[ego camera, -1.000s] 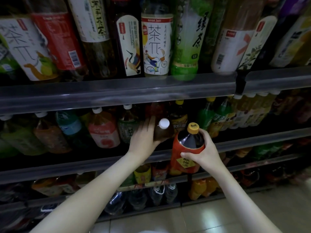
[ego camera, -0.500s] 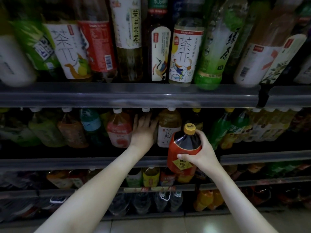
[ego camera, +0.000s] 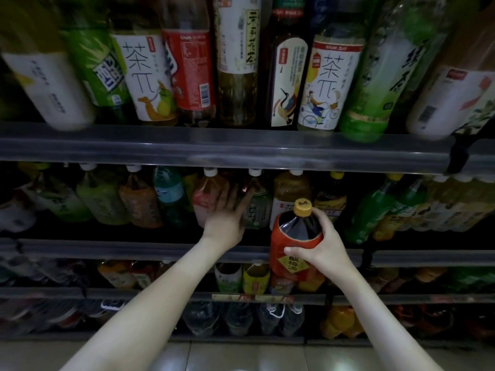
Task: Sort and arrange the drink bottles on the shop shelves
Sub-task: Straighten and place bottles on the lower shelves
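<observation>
Right hand [ego camera: 324, 246] is grasping orange bottle [ego camera: 290, 265] labelled 酸梅汤, yellow cap [ego camera: 303, 206] above grip; left hand [ego camera: 227, 219], released, is touching shelf bottles [ego camera: 258, 210] left of it.

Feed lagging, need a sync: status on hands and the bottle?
Left hand open, fingers among middle-shelf bottles. Right hand grips orange-label bottle, held before the shelf. No clear slot seen ahead.

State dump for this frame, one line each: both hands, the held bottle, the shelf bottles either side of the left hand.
left hand: open, fingers straight, between two bottles on the middle shelf.
right hand: grips the orange bottle.
orange bottle: capped, upright, held in front of the middle shelf.
pink-label bottle: capped, standing on the middle shelf.
green-label bottle: capped, standing on the middle shelf.
</observation>
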### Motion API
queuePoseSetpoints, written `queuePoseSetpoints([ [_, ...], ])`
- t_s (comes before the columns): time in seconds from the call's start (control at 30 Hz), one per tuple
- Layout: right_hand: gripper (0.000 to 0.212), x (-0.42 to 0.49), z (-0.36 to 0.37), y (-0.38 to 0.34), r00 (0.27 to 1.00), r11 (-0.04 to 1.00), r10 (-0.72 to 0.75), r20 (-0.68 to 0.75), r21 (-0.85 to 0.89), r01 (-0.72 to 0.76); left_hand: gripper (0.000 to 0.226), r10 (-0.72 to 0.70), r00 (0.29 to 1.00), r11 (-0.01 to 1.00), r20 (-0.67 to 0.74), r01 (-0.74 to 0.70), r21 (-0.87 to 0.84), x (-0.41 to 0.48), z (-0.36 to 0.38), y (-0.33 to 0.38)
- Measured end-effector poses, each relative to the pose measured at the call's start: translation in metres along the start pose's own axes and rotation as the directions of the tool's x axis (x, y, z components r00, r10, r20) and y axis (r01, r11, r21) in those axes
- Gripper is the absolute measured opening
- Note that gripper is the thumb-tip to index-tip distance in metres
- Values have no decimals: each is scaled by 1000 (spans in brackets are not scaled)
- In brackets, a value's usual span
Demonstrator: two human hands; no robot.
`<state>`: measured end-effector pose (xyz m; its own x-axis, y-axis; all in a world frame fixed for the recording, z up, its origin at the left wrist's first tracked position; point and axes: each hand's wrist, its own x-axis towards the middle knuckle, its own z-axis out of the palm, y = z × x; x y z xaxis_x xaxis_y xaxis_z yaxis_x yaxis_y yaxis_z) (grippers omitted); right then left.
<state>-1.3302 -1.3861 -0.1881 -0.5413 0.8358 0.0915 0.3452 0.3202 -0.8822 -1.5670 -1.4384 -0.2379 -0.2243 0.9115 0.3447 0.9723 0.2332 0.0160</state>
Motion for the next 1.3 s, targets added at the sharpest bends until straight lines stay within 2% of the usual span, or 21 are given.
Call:
queuePoseSetpoints([
  [0.1, 90, 1, 4, -5, 1000, 1000, -14, 11, 2, 14, 92, -156, 985, 988, -70, 154, -29, -14, 0, -15],
  [0.17, 89, 2, 8, -8, 999, 1000, -23, 28, 1, 23, 90, -257, 966, 962, 10, 257, -90, -14, -3, -25],
  [0.23, 87, 5, 14, -11, 998, 999, -36, 50, 1, 36, 85, -263, 955, 951, 138, 281, -131, -14, -5, -31],
  [0.27, 86, 6, 18, -13, 998, 999, -44, 55, 2, 44, 81, -267, 951, 945, 153, 290, -152, -16, -8, -32],
  [0.37, 88, 8, 29, -19, 996, 999, -54, 68, 11, 53, 75, -247, 965, 950, 87, 259, -175, -23, -14, -30],
  [0.53, 90, 6, 44, -28, 994, 997, -73, 76, -9, 74, 83, -218, 975, 967, -49, 209, -143, -39, -9, -30],
  [0.6, 91, 5, 49, -29, 994, 997, -75, 77, -6, 76, 82, -199, 980, 963, 2, 196, -184, -42, -11, -31],
  [0.67, 92, 2, 53, -30, 995, 998, -64, 78, 2, 64, 80, -165, 979, 936, 118, 193, -293, -44, -19, -32],
  [0.73, 93, 1, 58, -30, 996, 999, -48, 74, 16, 47, 86, -62, 957, 879, 284, 188, -438, -48, -34, -30],
  [0.77, 93, -1, 60, -31, 997, 999, -42, 71, 25, 40, 92, 30, 922, 828, 385, 193, -527, -52, -41, -27],
  [0.83, 91, -3, 65, -32, 997, 998, -44, 70, 55, 40, 109, 207, 844, 663, 495, 251, -705, -62, -49, -19],
  [0.87, 91, -5, 69, -33, 996, 997, -49, 76, 70, 44, 116, 239, 829, 573, 506, 301, -762, -68, -51, -15],
  [0.93, 90, -9, 76, -35, 992, 996, -56, 110, 71, 48, 114, 152, 863, 488, 481, 357, -796, -76, -54, -13],
  [1.0, 89, -12, 82, -35, 977, 998, -34, 208, 52, 24, 104, 15, 885, 519, 465, 391, -760, -83, -55, -14],
  [1.1, 85, -16, 88, -32, 930, 1000, -11, 368, 17, 5, 99, -71, 870, 534, 488, 446, -718, -105, -50, -17],
  [1.2, 58, -16, 92, -35, 913, 995, -59, 403, -54, 88, 95, -119, 874, 562, 471, 450, -694, -134, -37, -18],
  [1.3, 30, -15, 110, -37, 871, 918, -102, 480, -292, 269, 95, -192, 848, 606, 494, 498, -620, -167, -18, -18],
])
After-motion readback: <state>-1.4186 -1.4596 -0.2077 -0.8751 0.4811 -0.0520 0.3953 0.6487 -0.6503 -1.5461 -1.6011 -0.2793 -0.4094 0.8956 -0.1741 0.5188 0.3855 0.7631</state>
